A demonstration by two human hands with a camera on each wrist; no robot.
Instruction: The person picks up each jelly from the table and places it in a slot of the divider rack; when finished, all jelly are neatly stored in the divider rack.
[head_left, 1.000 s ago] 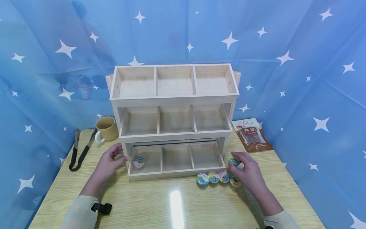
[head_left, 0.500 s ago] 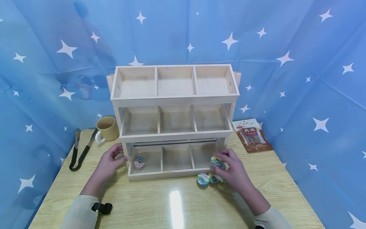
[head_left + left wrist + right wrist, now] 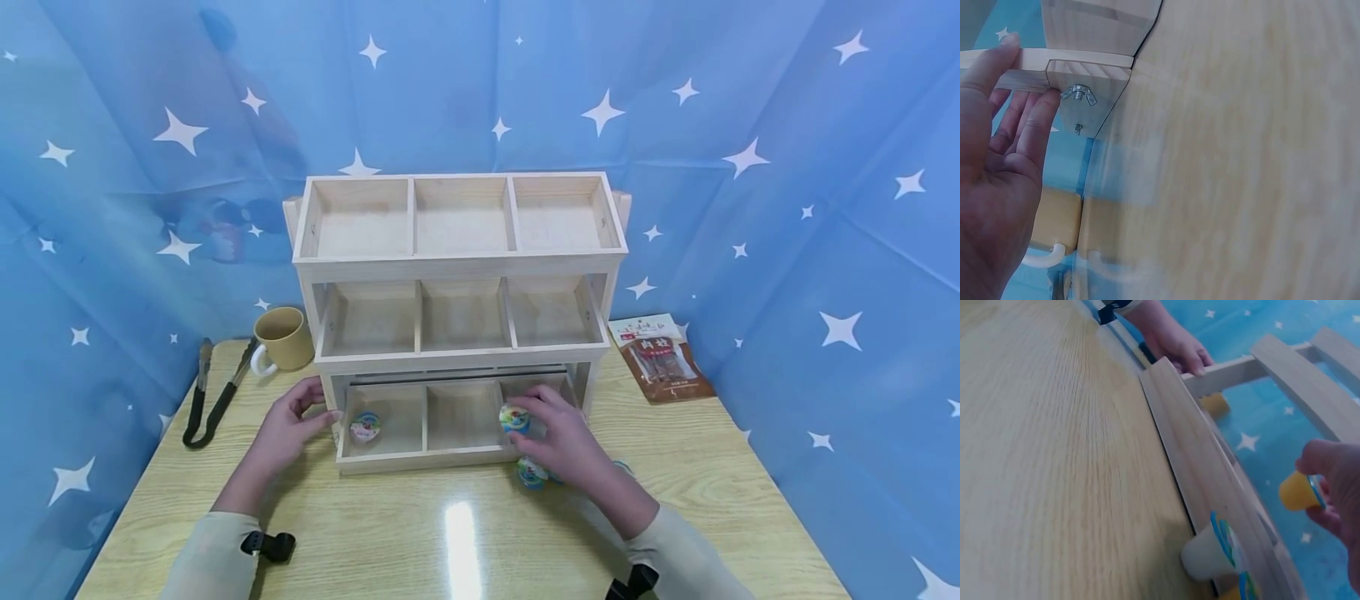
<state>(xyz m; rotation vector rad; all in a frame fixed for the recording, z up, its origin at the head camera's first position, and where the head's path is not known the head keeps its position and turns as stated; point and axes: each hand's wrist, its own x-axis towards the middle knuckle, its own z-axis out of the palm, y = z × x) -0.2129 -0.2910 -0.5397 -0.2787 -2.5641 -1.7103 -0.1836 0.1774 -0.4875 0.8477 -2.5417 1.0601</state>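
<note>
My right hand (image 3: 557,435) pinches a small jelly cup (image 3: 514,418) with a printed lid over the bottom tier of the wooden three-tier rack (image 3: 457,268), near its right divider. In the right wrist view this jelly cup (image 3: 1299,491) looks orange and is tipped sideways. The left hand (image 3: 288,425) grips the left end wall of the bottom tier, thumb on top and fingers outside. Another jelly cup (image 3: 365,427) lies in the bottom-left compartment. In front of the rack, more cups stand on the table, including a whitish one (image 3: 1207,553); my right hand partly hides them.
A tan mug (image 3: 283,337) with a white handle and black-handled tongs (image 3: 217,400) are left of the rack. To its right lies a brown snack packet (image 3: 663,358). A blue star-patterned cloth (image 3: 750,233) hangs behind and at both sides.
My right hand has moved left with the jelly cup, from beyond the rack's right end to over the bottom tier. The left hand stays at the rack's left end.
</note>
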